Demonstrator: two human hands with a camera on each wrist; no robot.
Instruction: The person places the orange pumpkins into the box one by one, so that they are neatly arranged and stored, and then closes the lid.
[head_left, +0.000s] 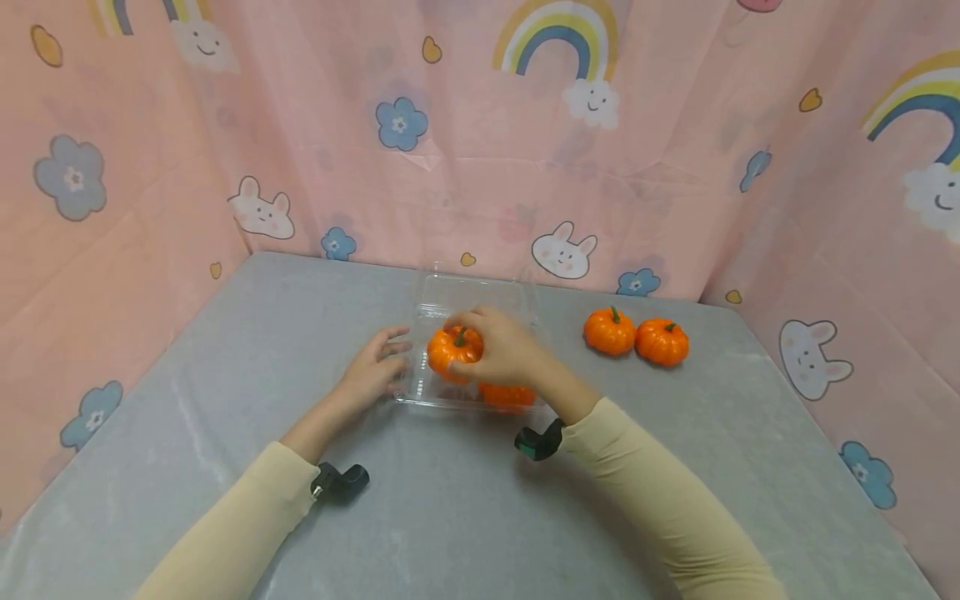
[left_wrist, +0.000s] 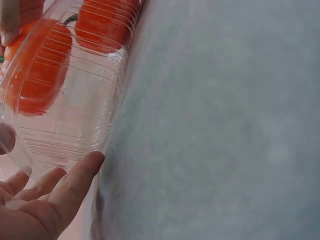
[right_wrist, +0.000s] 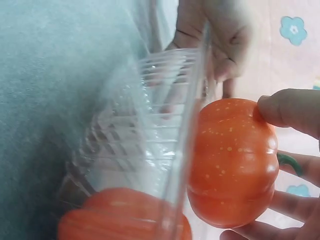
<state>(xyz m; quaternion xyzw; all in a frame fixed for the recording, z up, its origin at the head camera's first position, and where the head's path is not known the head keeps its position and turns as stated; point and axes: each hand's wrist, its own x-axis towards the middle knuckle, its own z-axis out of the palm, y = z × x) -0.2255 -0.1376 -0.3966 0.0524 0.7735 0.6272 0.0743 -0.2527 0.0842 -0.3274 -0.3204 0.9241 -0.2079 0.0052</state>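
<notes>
My right hand (head_left: 501,346) grips a small orange pumpkin (head_left: 452,357) with a green stem, fingers and thumb round its sides, at the opening of a clear plastic box (head_left: 431,392). Inside the box, at its near right, lies a second pumpkin (head_left: 508,397), partly covered by the right wrist. My left hand (head_left: 369,371) is at the box's left side, fingers extended. In the left wrist view its fingertips (left_wrist: 93,161) touch the clear wall. The right wrist view shows the held pumpkin (right_wrist: 234,162) just over the box rim, thumb on its top edge.
Two more orange pumpkins (head_left: 610,332) (head_left: 662,342) sit side by side on the grey table (head_left: 450,517), right of the box. The box's clear lid (head_left: 474,292) stands folded open at the back. A pink patterned curtain (head_left: 465,192) closes off the back and sides.
</notes>
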